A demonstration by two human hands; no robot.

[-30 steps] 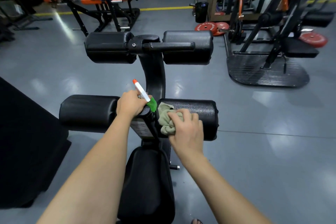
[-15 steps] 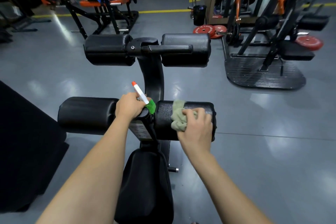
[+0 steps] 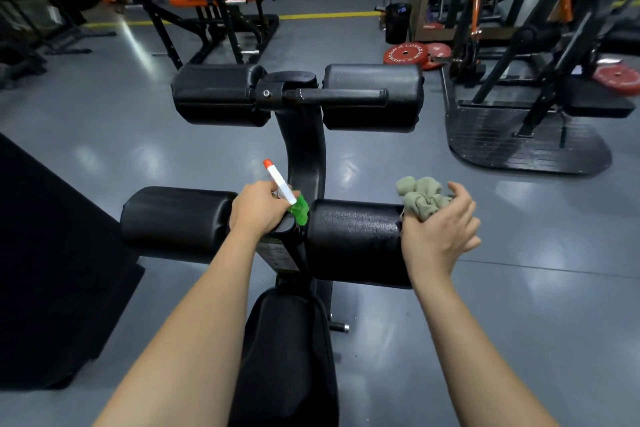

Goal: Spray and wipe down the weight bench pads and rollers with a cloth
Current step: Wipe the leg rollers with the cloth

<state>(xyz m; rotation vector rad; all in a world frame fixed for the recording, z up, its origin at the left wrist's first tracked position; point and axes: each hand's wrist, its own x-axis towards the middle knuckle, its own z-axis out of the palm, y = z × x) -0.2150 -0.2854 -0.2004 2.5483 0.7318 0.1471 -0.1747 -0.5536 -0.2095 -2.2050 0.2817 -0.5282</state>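
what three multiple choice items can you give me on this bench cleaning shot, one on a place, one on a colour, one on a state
1. Where is the cloth?
A. on the seat pad
B. by the outer end of the near right roller
C. on the floor

2. What colour is the tip of the spray bottle?
A. blue
B. black
C. orange

3. What is the left hand doing?
A. gripping the spray bottle
B. lying flat on a roller
C. hanging empty

Answers:
1 B, the right hand holds it bunched up at that roller's end.
2 C, the nozzle tip is orange above a white neck.
3 A, its fingers curl round the bottle beside the bench post.
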